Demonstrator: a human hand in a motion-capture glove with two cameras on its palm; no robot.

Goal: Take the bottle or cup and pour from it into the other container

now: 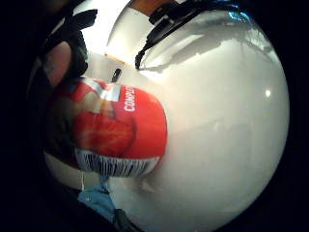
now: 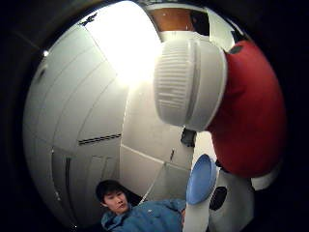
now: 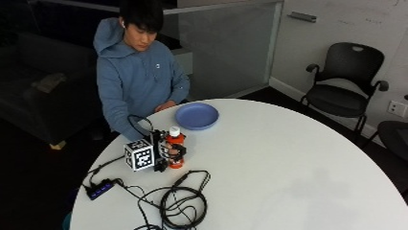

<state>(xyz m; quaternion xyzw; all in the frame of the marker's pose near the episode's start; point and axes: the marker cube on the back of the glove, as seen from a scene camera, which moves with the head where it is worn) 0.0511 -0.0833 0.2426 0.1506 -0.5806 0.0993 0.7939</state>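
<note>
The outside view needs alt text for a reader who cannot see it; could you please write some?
A person's gloved right hand grips an upright red bottle with a white cap on a round white table. A blue plate lies further along the table, apart from the bottle, near the person's bare hand.

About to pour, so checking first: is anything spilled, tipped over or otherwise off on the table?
Nothing spilled or tipped. The red bottle stands upright on the table, gripped by the right hand. One oddity: its white cap is on. The blue plate lies flat.
</note>
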